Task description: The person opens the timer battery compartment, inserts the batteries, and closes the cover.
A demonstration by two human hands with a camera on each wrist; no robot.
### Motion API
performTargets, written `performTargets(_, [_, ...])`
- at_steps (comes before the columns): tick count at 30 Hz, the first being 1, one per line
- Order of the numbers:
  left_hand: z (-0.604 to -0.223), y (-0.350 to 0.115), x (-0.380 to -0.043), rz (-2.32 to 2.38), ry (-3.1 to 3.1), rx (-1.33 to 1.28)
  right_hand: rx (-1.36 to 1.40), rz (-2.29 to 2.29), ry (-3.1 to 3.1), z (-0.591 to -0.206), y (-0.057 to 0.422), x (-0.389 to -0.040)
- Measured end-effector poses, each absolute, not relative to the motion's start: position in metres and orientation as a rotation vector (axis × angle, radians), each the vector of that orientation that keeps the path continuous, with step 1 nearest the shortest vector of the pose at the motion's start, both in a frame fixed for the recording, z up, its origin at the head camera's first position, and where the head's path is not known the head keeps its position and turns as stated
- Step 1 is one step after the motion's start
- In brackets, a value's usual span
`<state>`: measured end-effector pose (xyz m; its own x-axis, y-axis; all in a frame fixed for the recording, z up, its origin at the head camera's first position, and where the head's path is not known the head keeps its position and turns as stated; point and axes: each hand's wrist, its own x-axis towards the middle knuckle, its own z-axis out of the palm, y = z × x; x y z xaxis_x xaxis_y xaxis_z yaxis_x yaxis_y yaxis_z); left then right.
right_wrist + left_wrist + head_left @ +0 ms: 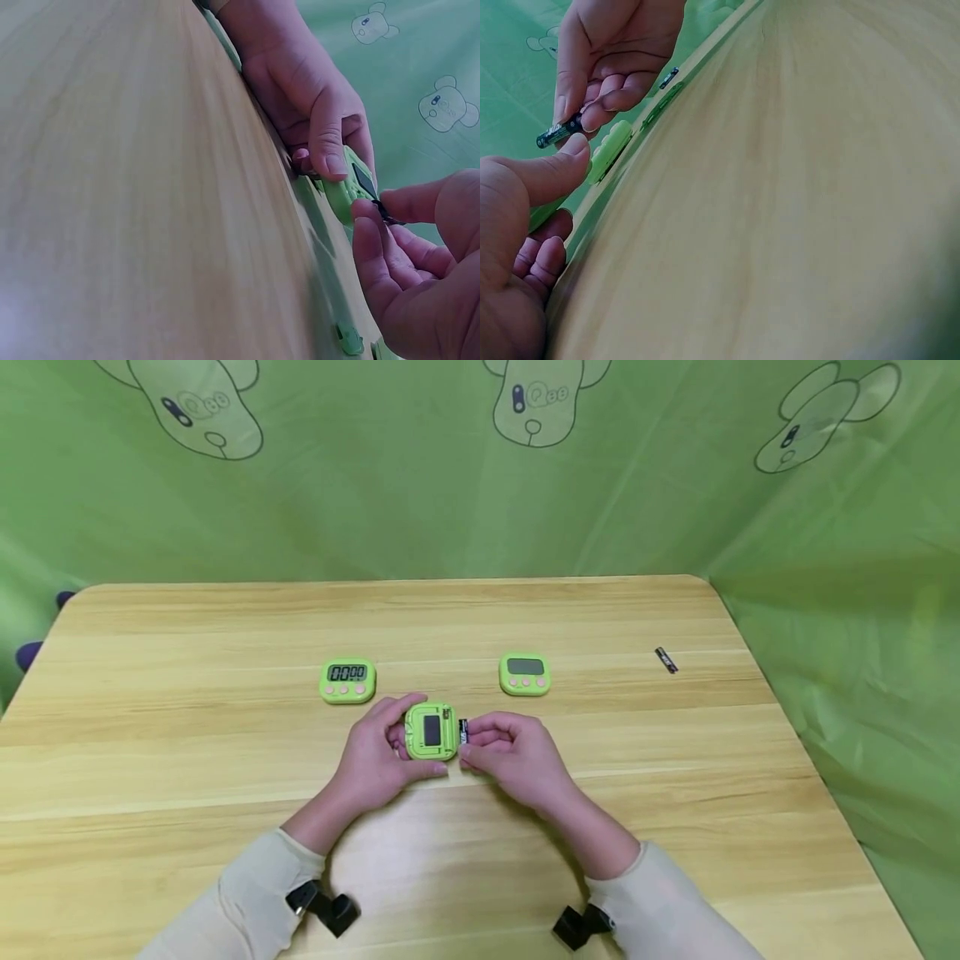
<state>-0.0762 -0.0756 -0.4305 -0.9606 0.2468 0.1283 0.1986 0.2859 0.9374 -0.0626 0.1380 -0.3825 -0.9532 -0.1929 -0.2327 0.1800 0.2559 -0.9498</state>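
In the head view my left hand (375, 764) grips a light green digital timer (413, 745) at its edges, above the middle of the table. Its back faces up, showing a dark rectangle in the centre and a small slot near the upper right corner. Close to the timer's right side, my right hand (528, 764) pinches a small black battery (559, 132) between thumb and fingertips. The left wrist view shows the battery lying lengthwise across those fingertips, near the left thumb. Whether it touches the timer, I cannot tell.
Behind my left hand lies a second green timer (347, 693) reading 00:00. A third timer (525, 688), its screen blank, lies behind my right hand. Another black battery (666, 660) rests at the far right of the wooden table (187, 735). Green curtains (420, 518) hang behind and at the right.
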Motion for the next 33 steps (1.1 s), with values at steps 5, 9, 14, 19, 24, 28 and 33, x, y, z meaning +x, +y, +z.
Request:
performTargets(5, [-0.431,-0.076,-0.077,1.804,2.504,0.455,-0.024,-1.715,2.217,-0.383,0.136,-0.065])
performTargets(9, [-0.430,-0.075,-0.077,1.804,2.514,0.465,-0.022,-1.716,2.205,-0.385,0.135,-0.066])
performTargets(14, [-0.430,-0.075,-0.076,1.800,2.517,0.461,-0.042,-1.725,2.208,-0.385,0.134,-0.067])
performTargets(19, [-0.430,-0.076,-0.076,1.787,2.536,0.459,-0.067,-1.739,2.248,-0.384,0.131,-0.066])
performTargets(24, [-0.431,-0.076,-0.076,1.784,2.543,0.462,-0.010,-1.810,2.209,-0.383,0.127,-0.066])
performTargets(28, [-0.432,-0.076,-0.076,1.792,2.541,0.470,0.066,-1.881,2.105,-0.383,0.124,-0.065])
performTargets(33, [-0.432,-0.076,-0.076,1.786,2.555,0.488,0.105,-1.893,2.093,-0.384,0.123,-0.064])
